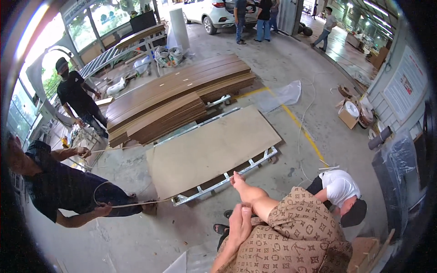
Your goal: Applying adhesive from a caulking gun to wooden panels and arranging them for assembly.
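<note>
My right hand [236,179], its arm stretched forward, is closed with curled fingers and appears over the near edge of a low metal cart [218,183]. Closer to me, my left hand [240,224] is also closed, fingers folded, beside my right forearm. Whatever either hand may hold is hidden. A large flat tan board [214,150] lies on the cart. At the left, a person in dark clothes [73,186] grips a strap [141,203] running to the cart's left end, with another strand in the other hand.
Behind the cart lie stacked brown planks [182,86]. A person in a white shirt [341,189] bends down at my right. Another person in black [77,93] stands beyond the stack. Plastic sheeting [282,96] and a cardboard box of rolls [349,111] lie on the floor.
</note>
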Available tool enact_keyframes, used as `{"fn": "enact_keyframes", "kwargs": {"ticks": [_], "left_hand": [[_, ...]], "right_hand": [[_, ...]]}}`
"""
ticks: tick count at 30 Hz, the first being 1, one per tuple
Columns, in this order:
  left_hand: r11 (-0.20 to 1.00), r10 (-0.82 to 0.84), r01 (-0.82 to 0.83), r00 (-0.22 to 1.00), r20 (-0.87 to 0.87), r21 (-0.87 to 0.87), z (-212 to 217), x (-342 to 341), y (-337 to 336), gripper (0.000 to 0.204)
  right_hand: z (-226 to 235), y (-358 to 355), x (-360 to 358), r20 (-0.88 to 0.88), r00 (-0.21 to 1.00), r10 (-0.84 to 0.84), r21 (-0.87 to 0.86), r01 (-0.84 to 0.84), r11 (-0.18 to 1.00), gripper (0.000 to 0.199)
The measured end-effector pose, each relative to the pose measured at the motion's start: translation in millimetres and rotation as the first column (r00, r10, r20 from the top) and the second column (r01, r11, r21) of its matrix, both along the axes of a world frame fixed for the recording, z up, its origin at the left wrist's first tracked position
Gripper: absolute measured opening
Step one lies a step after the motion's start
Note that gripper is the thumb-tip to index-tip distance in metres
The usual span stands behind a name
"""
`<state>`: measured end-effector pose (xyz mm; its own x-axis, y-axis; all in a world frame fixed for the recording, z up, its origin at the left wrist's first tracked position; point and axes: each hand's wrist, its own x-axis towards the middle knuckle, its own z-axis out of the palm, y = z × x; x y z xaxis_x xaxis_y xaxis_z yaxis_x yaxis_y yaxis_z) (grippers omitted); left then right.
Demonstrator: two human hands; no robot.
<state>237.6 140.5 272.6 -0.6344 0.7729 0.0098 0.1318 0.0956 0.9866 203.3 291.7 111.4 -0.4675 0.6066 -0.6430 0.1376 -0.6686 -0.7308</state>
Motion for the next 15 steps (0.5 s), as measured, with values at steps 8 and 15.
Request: {"fn": "enact_keyframes", "kwargs": {"ticks": [8,15], "left_hand": [[0.993,-0.068,0.075,0.995,0.076,-0.087,13.5,-8.2,-10.9,0.032],[0.993,0.07,-0.075,0.996,-0.054,-0.091,0.9,-11.0,-2.1,0.027]], "right_hand": [[0.6,-6.5,-4.6,0.052,0.997,0.053,0.037,-0.055,0.998,0.036],[10.3,-0.8,-18.5,0.122,0.983,0.139,0.063,-0.148,0.987,0.043]]}}
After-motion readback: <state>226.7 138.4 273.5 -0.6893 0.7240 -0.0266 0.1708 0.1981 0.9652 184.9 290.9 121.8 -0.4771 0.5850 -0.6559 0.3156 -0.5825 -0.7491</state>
